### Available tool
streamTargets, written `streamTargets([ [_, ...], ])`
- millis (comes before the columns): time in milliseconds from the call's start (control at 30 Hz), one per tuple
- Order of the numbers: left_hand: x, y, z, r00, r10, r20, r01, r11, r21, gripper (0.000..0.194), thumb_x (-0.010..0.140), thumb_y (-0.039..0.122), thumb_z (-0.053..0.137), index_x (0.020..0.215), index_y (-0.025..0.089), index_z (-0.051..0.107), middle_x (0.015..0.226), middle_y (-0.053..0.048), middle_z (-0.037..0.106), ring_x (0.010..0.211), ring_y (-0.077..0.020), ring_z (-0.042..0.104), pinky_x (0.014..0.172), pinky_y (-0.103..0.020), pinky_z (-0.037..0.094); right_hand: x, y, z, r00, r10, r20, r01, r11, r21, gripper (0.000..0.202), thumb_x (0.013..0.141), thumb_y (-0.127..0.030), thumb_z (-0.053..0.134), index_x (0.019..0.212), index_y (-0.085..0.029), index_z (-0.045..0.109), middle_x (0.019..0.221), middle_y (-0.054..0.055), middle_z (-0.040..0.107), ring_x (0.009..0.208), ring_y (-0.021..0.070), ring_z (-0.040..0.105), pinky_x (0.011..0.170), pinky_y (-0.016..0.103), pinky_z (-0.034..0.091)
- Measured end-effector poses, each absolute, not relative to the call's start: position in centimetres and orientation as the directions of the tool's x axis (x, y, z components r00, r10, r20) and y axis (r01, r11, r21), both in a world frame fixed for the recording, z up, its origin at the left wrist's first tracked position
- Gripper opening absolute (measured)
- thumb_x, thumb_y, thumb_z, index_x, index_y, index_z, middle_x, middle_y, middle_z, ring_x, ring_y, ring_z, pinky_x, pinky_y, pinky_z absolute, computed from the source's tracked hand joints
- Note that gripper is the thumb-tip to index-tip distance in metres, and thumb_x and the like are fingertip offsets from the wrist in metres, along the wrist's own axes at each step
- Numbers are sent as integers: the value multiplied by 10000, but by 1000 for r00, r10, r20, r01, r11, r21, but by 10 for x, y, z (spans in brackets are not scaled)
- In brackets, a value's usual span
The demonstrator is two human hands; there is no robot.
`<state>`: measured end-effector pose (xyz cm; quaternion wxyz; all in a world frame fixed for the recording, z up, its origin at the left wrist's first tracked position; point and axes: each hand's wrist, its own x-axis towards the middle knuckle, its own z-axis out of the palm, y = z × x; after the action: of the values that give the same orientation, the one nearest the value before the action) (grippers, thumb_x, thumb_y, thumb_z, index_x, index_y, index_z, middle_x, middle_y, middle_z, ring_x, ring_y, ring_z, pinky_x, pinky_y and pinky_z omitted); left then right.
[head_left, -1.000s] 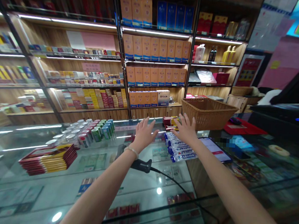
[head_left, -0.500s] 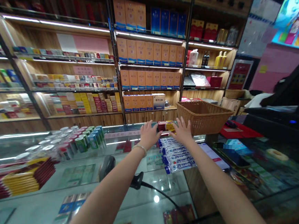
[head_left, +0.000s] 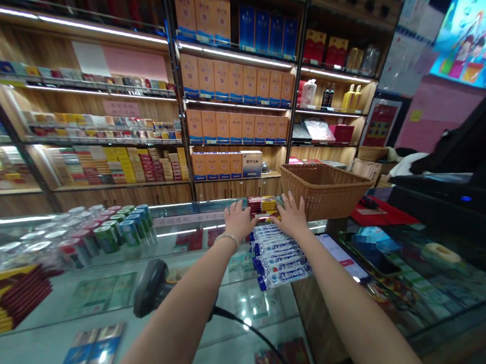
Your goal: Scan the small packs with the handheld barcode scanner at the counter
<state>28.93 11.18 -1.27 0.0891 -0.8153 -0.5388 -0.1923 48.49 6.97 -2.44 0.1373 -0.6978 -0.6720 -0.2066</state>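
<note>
A small stack of red-and-yellow packets [head_left: 262,204] sits on the glass counter between my two hands. My left hand [head_left: 240,222] is against its left end, fingers curved round the far side and thumb at the near side. My right hand [head_left: 293,218] holds the right end the same way, its fingers somewhat spread. Just nearer lies a row of blue-and-white wrapped sticks [head_left: 281,258], partly under my right wrist. A black handheld scanner [head_left: 150,288] with a cable lies beside my left forearm, which hides part of it.
Behind the stack stands a wicker basket [head_left: 326,191]. Cans [head_left: 106,237] and clear-topped containers fill the counter's left, near a larger red-and-yellow packet pile [head_left: 2,303]. Phones [head_left: 342,258] lie to the right, before a dark monitor [head_left: 469,132]. Stocked shelves [head_left: 236,106] line the wall.
The view has shifted slightly, so the counter items appear further left and the scanner shows more. Both hands stay at the small packet stack.
</note>
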Motion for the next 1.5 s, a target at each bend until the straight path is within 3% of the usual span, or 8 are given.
streamTargets([
  [233, 290, 120, -23, 336, 885, 323, 927, -372, 54, 567, 960, 642, 497, 1309, 252, 715, 1676, -163, 387, 1543, -395, 320, 1214, -643, 284, 485, 73, -31, 23, 909, 415, 994, -64, 85, 754, 1035, -676, 276, 1328, -134, 710, 1710, 181, 315, 1620, 368, 132, 1258, 689, -7],
  [567, 294, 135, -24, 362, 923, 134, 927, -371, 51, 627, 941, 700, 423, 1361, 327, 701, 1733, -105, 293, 1606, -411, 166, 1244, -678, 188, 485, 77, -29, 94, 967, 236, 993, -109, 50, 857, 1026, -713, 189, 1460, -112, 619, 1748, 162, 207, 1635, 365, -11, 1249, 666, -127],
  [733, 294, 136, -22, 381, 918, 113, 919, -389, 57, 616, 945, 682, 420, 1398, 349, 673, 1735, -106, 285, 1612, -406, 149, 1245, -694, 160, 484, 78, -30, 101, 972, 211, 994, -108, 25, 810, 1032, -712, 229, 1466, -150, 618, 1746, 165, 217, 1637, 352, 3, 1251, 676, -105],
  [1033, 292, 134, -19, 361, 924, 123, 927, -371, 60, 614, 922, 704, 458, 1270, 306, 769, 1712, -120, 339, 1598, -444, 158, 1232, -708, 180, 482, 78, -30, 23, 957, 289, 998, -38, 45, 687, 1043, -660, 362, 1236, -153, 783, 1722, 170, 289, 1629, 363, 91, 1274, 662, -38],
  [1333, 280, 124, -8, 313, 940, 140, 946, -322, 47, 568, 950, 699, 465, 1135, 295, 819, 1671, -104, 423, 1576, -420, 222, 1224, -707, 189, 478, 78, -28, -35, 932, 360, 997, 6, 81, 453, 1037, -501, 528, 1118, -169, 824, 1681, 176, 380, 1608, 371, 179, 1258, 687, 84],
  [1500, 269, 118, -2, 290, 946, 147, 952, -301, 60, 475, 925, 663, 560, 1069, 305, 836, 1649, -97, 459, 1561, -437, 246, 1214, -717, 196, 471, 76, -26, -56, 912, 407, 996, 26, 80, 376, 1039, -412, 538, 1051, -183, 837, 1672, 163, 402, 1602, 366, 198, 1251, 686, 108],
])
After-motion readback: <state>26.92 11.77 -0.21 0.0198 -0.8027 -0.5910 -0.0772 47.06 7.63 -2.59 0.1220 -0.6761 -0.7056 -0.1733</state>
